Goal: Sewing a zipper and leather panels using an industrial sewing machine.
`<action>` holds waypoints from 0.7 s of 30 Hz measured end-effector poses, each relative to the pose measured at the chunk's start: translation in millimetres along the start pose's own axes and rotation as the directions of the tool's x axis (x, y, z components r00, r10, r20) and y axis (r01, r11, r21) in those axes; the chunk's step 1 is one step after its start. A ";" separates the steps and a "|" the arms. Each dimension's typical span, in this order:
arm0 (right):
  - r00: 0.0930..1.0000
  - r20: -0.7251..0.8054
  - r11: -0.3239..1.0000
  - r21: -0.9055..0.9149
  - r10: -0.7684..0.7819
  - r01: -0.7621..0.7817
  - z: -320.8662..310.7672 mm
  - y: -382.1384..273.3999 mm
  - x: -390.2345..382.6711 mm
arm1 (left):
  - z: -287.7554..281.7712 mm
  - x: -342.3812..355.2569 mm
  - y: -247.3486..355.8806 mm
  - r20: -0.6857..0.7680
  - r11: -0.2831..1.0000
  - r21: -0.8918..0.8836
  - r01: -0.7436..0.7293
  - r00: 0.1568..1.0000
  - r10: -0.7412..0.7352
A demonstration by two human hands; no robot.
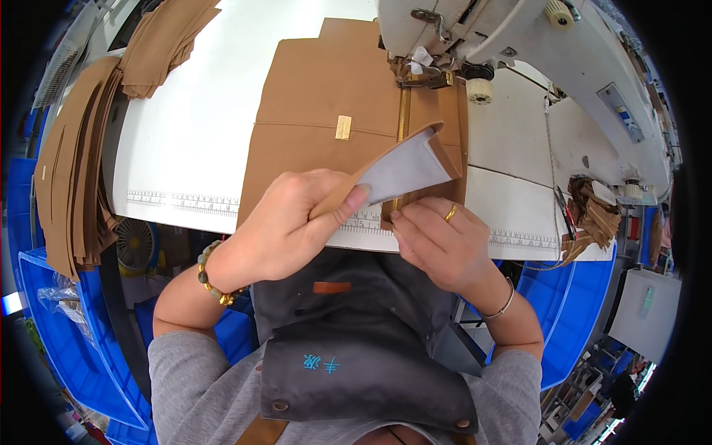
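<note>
Blue plastic bins [89, 371] stand at the room's far left, below brown cut pieces [70, 170] draped over the edge of the white, ruler-marked tabletop [193, 126]. The left hand [293, 222]'s grip is closed on a raised, grey-lined flap [408, 172]. Mid-tabletop lies a brown panel [319, 89], its cross seam already stitched; its gold-toothed zipper [403, 115] runs up to the presser foot. Sewing seems partway, the zipper's near stretch apparently not yet fed through. The right hand [441, 241]'s grip pinches that near end; whether it also catches the panel, I cannot tell. Rightward stand a white sewing machine [593, 67] and, beyond, brown scraps [597, 219].
</note>
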State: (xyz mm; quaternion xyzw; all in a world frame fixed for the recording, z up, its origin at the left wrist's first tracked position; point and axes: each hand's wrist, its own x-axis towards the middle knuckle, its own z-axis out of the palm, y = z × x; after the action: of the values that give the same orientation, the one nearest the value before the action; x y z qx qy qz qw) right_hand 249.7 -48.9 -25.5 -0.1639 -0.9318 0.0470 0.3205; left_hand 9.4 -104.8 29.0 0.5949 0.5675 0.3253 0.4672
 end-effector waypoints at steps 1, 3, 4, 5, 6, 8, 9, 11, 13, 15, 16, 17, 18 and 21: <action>1.000 -0.020 1.000 0.000 -0.009 0.009 0.2 0.2 0.0 | -0.3 0.1 -0.4 -0.009 1.000 0.018 -0.001 1.000 0.001; 1.000 0.007 1.000 -0.007 -0.018 0.018 -0.3 0.8 -1.6 | -1.7 -0.4 -2.1 0.033 0.999 0.049 0.023 0.999 -0.025; 1.000 0.015 1.000 -0.012 -0.025 0.025 -0.7 1.0 -3.6 | 0.7 0.5 -4.0 0.034 0.998 0.049 0.024 0.999 -0.025; 1.000 0.015 1.000 -0.012 -0.025 0.025 -2.0 0.9 -6.6 | 4.2 1.1 -6.1 -0.009 0.989 0.089 -0.121 0.992 0.122; 0.998 0.054 0.999 -0.014 -0.038 0.039 -3.9 0.3 -10.7 | 7.5 0.4 -7.8 -0.018 0.962 0.143 -0.232 0.971 0.237; 0.994 0.093 0.999 -0.016 -0.048 0.050 -4.1 -2.1 -19.7 | 12.7 -9.0 -8.6 0.025 0.891 0.312 -0.329 0.941 0.339; 0.997 0.076 0.996 0.077 0.026 -0.032 -2.2 -3.7 -24.2 | 16.5 -14.4 -8.8 0.106 0.788 0.473 -0.394 0.913 0.394; 0.992 0.067 0.978 0.172 0.104 -0.115 1.5 -8.0 -33.0 | 30.6 -22.4 -10.1 0.080 0.731 0.566 -0.381 0.908 0.411; 0.997 0.030 0.993 0.095 0.070 -0.072 4.5 -11.9 -40.2 | 41.3 -27.7 -12.3 0.047 0.631 0.695 -0.344 0.898 0.437; 0.998 0.027 0.995 0.075 0.063 -0.065 6.6 -13.8 -44.7 | 44.3 -29.7 -15.4 0.061 0.604 0.720 -0.342 0.898 0.436; 0.999 0.003 0.998 0.040 0.039 -0.039 7.2 -14.2 -46.0 | 44.6 -30.0 -16.6 0.072 0.575 0.744 -0.340 0.896 0.437; 0.999 0.001 0.998 0.039 0.041 -0.041 7.8 -14.2 -46.8 | 44.3 -30.2 -17.5 0.075 0.573 0.745 -0.343 0.896 0.438; 1.000 -0.002 0.999 0.015 0.029 -0.029 8.5 -14.2 -47.1 | 43.7 -30.4 -18.1 0.076 0.569 0.749 -0.341 0.896 0.438; 1.000 -0.016 1.000 -0.012 0.018 -0.019 10.6 -14.3 -47.0 | 43.9 -29.9 -19.1 0.068 0.574 0.744 -0.342 0.893 0.444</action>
State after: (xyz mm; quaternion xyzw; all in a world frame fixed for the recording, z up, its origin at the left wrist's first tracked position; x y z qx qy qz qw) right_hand 274.1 -77.9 -58.4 -0.1749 -0.9279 0.0429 0.3263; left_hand 38.3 -143.8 0.1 0.8209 0.5311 0.1996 0.0648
